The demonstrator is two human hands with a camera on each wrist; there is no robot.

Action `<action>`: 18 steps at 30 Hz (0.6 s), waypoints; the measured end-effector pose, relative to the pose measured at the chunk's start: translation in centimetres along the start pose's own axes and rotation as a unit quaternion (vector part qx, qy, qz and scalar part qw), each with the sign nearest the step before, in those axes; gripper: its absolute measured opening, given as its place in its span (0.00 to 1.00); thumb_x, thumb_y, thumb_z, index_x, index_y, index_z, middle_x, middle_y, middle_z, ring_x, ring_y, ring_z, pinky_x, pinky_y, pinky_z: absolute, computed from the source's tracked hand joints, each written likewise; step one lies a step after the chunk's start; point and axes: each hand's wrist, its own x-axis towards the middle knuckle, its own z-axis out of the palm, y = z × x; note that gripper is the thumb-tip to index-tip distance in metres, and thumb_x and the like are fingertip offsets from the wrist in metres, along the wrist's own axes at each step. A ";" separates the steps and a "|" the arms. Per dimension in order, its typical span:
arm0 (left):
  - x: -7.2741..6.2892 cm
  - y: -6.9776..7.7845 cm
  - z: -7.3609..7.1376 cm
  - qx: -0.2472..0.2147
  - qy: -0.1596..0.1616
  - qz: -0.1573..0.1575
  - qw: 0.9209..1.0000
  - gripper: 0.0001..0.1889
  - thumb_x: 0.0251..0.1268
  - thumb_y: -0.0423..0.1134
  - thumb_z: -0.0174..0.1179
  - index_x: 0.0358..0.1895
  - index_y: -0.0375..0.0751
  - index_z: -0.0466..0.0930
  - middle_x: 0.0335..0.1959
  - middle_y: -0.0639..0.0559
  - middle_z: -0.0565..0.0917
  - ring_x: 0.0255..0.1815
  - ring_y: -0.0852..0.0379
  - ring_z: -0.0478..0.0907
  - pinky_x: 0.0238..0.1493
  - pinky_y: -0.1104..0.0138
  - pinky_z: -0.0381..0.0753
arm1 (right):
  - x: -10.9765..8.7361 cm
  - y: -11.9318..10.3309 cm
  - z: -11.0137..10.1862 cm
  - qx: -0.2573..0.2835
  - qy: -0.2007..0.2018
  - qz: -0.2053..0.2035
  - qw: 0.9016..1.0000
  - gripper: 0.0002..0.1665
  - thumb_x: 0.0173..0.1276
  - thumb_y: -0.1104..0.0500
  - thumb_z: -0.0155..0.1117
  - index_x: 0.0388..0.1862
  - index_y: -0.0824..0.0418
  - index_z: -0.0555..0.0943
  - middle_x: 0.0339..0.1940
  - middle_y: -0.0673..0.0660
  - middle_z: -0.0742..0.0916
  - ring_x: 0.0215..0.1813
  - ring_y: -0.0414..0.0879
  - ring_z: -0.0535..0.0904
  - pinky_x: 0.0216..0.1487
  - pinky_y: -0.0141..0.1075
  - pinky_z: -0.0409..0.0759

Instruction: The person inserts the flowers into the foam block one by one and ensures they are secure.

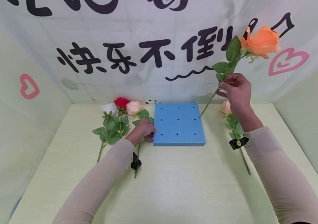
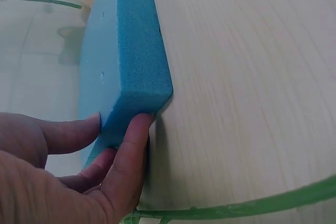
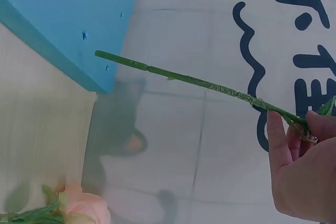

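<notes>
My right hand (image 1: 238, 95) pinches the stem of an orange artificial rose (image 1: 263, 42), raised above the table at the back right. Its bloom points up and right, and the bare stem (image 3: 194, 81) slants down toward the right side of a blue foam block (image 1: 170, 127). In the right wrist view the stem tip appears in front of the block's holed face; whether it touches cannot be told. My left hand (image 1: 141, 130) grips the block's left edge, thumb on the top face and curled fingers against the side (image 2: 118, 174). The block lies flat, with rows of small holes.
Left of the block lie a white rose (image 1: 109, 108), a red rose (image 1: 121, 102) and a pink rose (image 1: 134, 108). Another pink rose (image 1: 226, 107) lies under my right forearm. A printed cloth (image 1: 147, 84) hangs behind the pale wooden table (image 1: 175, 186).
</notes>
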 end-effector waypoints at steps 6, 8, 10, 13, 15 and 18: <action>0.2 0.0 -0.1 0.004 0.000 -0.004 1.000 0.21 0.67 0.27 0.58 0.63 0.34 0.71 0.37 0.39 0.78 0.31 0.50 0.79 0.32 0.60 0.87 | 0.7 0.6 1.0 0.013 0.003 -0.004 1.000 0.13 0.62 0.72 0.65 0.39 0.61 0.72 0.40 0.57 0.78 0.41 0.45 0.79 0.35 0.36 0.87; 0.2 0.0 -0.1 0.006 0.001 -0.004 1.000 0.20 0.67 0.27 0.58 0.62 0.34 0.72 0.36 0.39 0.78 0.31 0.50 0.79 0.32 0.60 0.88 | 0.9 0.7 1.2 0.016 0.006 -0.005 1.000 0.14 0.62 0.73 0.65 0.39 0.61 0.72 0.39 0.57 0.78 0.41 0.45 0.79 0.35 0.36 0.87; 0.2 0.0 -0.1 0.006 0.001 -0.005 1.000 0.19 0.66 0.27 0.58 0.60 0.34 0.72 0.36 0.40 0.78 0.31 0.51 0.79 0.32 0.60 0.88 | 1.1 0.8 1.5 0.016 0.010 -0.007 1.000 0.14 0.61 0.73 0.65 0.39 0.60 0.72 0.39 0.57 0.78 0.41 0.45 0.79 0.35 0.35 0.87; 0.2 0.0 -0.2 0.005 -0.001 -0.005 1.000 0.18 0.66 0.27 0.58 0.58 0.34 0.74 0.35 0.40 0.78 0.30 0.51 0.79 0.33 0.59 0.88 | 1.5 1.0 1.9 0.014 0.014 -0.010 1.000 0.14 0.61 0.73 0.65 0.40 0.60 0.73 0.39 0.56 0.79 0.42 0.45 0.79 0.35 0.35 0.87; 0.2 0.0 -0.2 0.004 -0.003 -0.005 1.000 0.16 0.66 0.27 0.59 0.56 0.33 0.74 0.34 0.41 0.78 0.30 0.51 0.79 0.34 0.59 0.88 | 1.7 1.1 2.1 0.008 0.015 -0.014 1.000 0.14 0.62 0.73 0.65 0.40 0.60 0.73 0.40 0.56 0.79 0.43 0.45 0.79 0.36 0.34 0.87; 0.2 0.0 -0.2 0.004 -0.004 -0.003 1.000 0.14 0.66 0.27 0.59 0.54 0.33 0.75 0.33 0.41 0.78 0.29 0.51 0.79 0.33 0.59 0.87 | 1.9 1.3 2.4 0.001 0.014 -0.020 1.000 0.14 0.63 0.72 0.65 0.40 0.59 0.73 0.40 0.55 0.78 0.43 0.45 0.79 0.36 0.34 0.86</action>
